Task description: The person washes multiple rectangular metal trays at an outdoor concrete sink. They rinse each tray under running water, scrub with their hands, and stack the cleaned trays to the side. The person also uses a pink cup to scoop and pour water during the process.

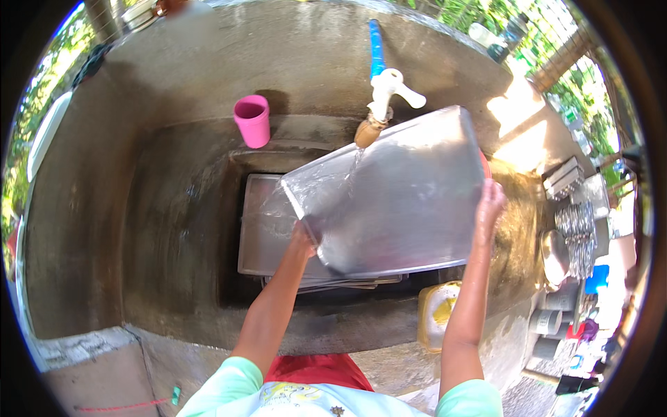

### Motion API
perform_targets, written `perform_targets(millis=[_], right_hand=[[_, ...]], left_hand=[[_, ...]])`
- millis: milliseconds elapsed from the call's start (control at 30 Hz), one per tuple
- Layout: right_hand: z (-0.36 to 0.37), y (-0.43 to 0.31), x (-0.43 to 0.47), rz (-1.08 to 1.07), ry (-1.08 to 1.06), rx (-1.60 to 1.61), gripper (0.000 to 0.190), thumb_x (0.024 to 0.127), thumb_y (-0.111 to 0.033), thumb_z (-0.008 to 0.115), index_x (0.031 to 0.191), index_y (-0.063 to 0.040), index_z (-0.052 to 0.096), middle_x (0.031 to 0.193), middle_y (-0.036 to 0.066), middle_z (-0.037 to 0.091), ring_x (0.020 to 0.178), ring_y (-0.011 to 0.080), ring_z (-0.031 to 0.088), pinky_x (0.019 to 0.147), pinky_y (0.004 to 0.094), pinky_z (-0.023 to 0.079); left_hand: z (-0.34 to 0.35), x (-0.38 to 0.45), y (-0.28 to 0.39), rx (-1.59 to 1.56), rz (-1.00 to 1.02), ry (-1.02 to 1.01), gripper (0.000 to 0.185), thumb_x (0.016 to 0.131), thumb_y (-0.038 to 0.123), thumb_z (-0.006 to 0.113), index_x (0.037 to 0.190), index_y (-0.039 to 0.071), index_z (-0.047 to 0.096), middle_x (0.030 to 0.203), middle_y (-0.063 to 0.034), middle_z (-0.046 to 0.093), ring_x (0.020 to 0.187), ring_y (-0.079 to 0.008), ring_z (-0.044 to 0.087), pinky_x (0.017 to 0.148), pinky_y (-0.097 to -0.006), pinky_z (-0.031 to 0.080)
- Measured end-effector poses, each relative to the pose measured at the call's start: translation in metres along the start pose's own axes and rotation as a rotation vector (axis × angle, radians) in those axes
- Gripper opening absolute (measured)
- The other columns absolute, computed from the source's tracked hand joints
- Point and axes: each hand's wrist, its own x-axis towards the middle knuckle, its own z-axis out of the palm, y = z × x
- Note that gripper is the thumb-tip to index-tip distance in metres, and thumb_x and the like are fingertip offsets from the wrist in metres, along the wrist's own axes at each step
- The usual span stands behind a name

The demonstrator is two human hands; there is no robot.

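Note:
A rectangular metal tray is held tilted under running water, its left end lower in the picture than its right. My left hand grips the tray's left edge, the fingers partly hidden beneath it. On the opposite short edge, my right hand has hold of the rim. Water streams from a white plastic tap with a brownish cloth-like wrap at its mouth, and runs over the tray's surface. Below lies a stack of similar metal trays in the sunken basin, partly covered by the held one.
A pink plastic cup stands on the ledge behind the basin. Near my right forearm sits a cut yellowish container with suds and something yellow inside. Concrete walls surround the sink. Stacked metal ware lines the right side.

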Motion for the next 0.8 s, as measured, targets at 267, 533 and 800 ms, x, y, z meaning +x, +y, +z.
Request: perform_targets(millis=[267, 533, 800], right_hand=[[-0.069, 0.077, 0.010, 0.186, -0.118, 1.084, 0.040, 0.094, -0.035, 0.043, 0.067, -0.006, 0.051, 0.068, 0.006, 0.048, 0.070, 0.0178, 0.046, 0.074, 0.0354, 0.039], [-0.043, 0.055, -0.041, -0.079, -0.932, 0.311, 0.053, 0.080, -0.021, 0.058, 0.128, -0.004, 0.046, 0.140, 0.016, 0.030, 0.133, 0.0280, 0.024, 0.110, 0.0367, 0.015], [0.194, -0.073, -0.099, -0.225, -0.740, -0.419, 0.068, 0.090, -0.048, 0.036, 0.142, -0.008, 0.020, 0.149, 0.011, 0.011, 0.138, 0.0289, 0.006, 0.111, 0.0432, 0.006]], left_hand=[[0.017, -0.051, 0.031, -0.299, -0.085, -0.438, 0.048, 0.083, 0.035, 0.045, 0.114, -0.001, 0.048, 0.118, -0.0171, 0.048, 0.102, -0.0298, 0.050, 0.079, -0.0437, 0.047], [-0.043, -0.146, 0.080, 0.319, 0.334, -0.537, 0.053, 0.066, 0.022, 0.061, 0.114, 0.000, 0.051, 0.094, -0.0128, 0.060, 0.083, -0.0245, 0.060, 0.074, -0.0358, 0.052], [-0.048, -0.141, 0.072, 0.357, 0.420, -0.486, 0.059, 0.060, 0.015, 0.059, 0.116, 0.000, 0.050, 0.099, -0.0136, 0.059, 0.087, -0.0251, 0.060, 0.078, -0.0371, 0.051]])
